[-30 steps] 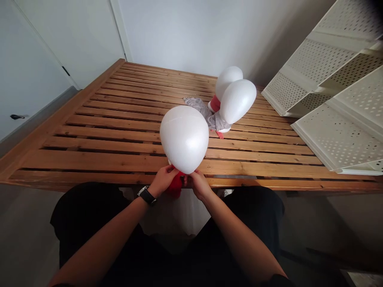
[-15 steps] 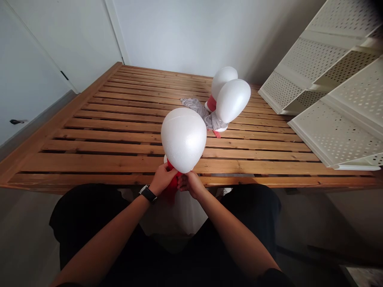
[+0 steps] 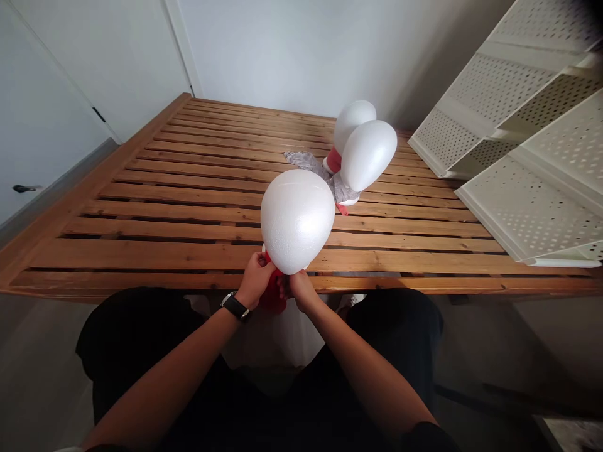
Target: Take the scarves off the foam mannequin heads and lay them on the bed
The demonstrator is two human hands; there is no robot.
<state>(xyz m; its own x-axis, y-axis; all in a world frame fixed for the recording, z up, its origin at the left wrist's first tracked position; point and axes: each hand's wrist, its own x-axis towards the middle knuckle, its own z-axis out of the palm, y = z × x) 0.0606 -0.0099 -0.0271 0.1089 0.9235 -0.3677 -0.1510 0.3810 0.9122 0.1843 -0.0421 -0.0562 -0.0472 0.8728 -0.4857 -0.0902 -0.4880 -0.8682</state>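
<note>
A white foam head (image 3: 296, 220) stands at the near edge of the slatted wooden table (image 3: 164, 213), with red cloth (image 3: 273, 295) bunched at its neck. My left hand (image 3: 255, 281), with a black watch on the wrist, is closed on the red cloth at the left of the neck. My right hand (image 3: 298, 290) is closed on the same cloth just to the right, fingers pinched under the foam head. Both hands touch each other below the head, and the neck itself is hidden behind them.
Two more white foam heads (image 3: 365, 147) lie toward the back right of the table on grey cloth (image 3: 325, 176) with red cloth beside them. White perforated metal shelving (image 3: 522, 132) leans at the right. A white door and wall lie to the left.
The foam head has shifted slightly to the right and my hands have drawn closer together on the red cloth beneath it. The view has tilted a little.
</note>
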